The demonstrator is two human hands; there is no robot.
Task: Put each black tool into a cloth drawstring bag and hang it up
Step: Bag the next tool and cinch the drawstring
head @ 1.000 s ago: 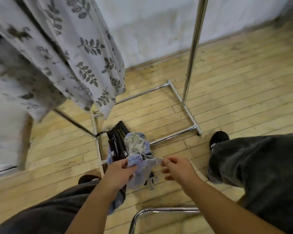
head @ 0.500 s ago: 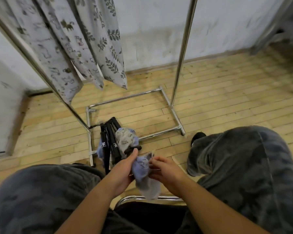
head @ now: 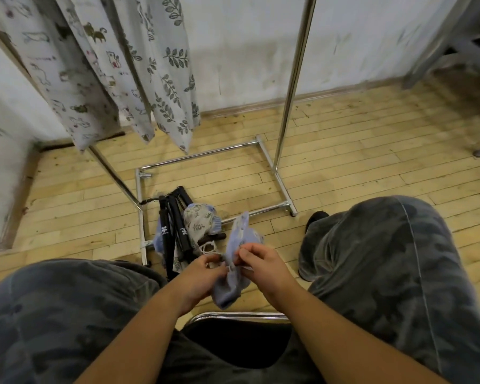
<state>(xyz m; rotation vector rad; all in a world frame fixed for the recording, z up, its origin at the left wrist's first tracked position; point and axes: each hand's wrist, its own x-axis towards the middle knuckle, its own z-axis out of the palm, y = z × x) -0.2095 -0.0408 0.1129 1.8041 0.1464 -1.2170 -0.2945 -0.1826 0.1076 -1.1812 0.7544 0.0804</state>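
head: right hand (head: pixel 263 264) hides bag (head: pixel 230 292) mouth

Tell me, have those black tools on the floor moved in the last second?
No. The black tools still lie against the near left corner of the rack base, beside the leaf-print bag; only the view shifted.

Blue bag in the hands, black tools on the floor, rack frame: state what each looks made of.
Blue bag: soft matte cloth; it folds and droops. Black tools: probably matte plastic or metal; rigid, straight. Rack frame: polished metal, likely chromed; bright highlights.
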